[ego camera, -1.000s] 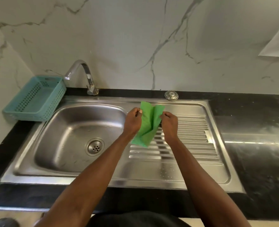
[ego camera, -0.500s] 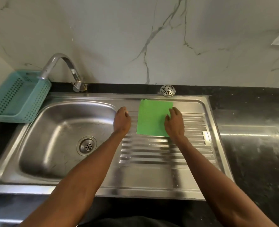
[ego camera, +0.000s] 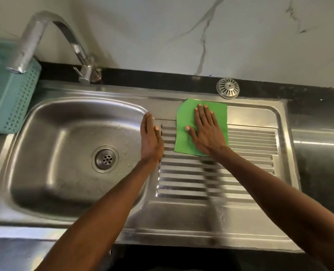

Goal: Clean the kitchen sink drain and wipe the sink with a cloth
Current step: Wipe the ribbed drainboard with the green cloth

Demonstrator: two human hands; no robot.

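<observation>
**Two flat hands at the draining board, one pressing a green cloth**

Two bare forearms rise from the bottom edge of the frame toward its middle, crossing the near rim of the steel sink [ego camera: 181, 234]. At lower centre the ribbed draining board [ego camera: 211, 178] spreads to the right of the basin, its ridges running left to right.

Left of centre, the left hand [ego camera: 150, 137] lies flat and empty, fingers straight and together, on the strip between basin and draining board, its fingertips at the basin's far right corner. Just beside it, a little right of centre, the right hand [ego camera: 206, 130] is spread wide, palm down, on the green cloth [ego camera: 183, 137]. It grips nothing; it presses the cloth flat. That cloth lies unfolded on the far end of the draining board, its near edge over the ribs and its far edge on the smooth rim.

In the basin at centre left, the round drain [ego camera: 104, 159] sits in the floor, with water drops scattered around it.

Farther back, a loose round strainer cover [ego camera: 228, 88] rests on the black counter [ego camera: 309, 102], just beyond the cloth's far right corner. At upper left the curved tap [ego camera: 44, 36] arches over the basin, and a teal perforated basket [ego camera: 7, 94] stands at the left edge. Veined marble wall [ego camera: 162, 32] fills the top.
</observation>
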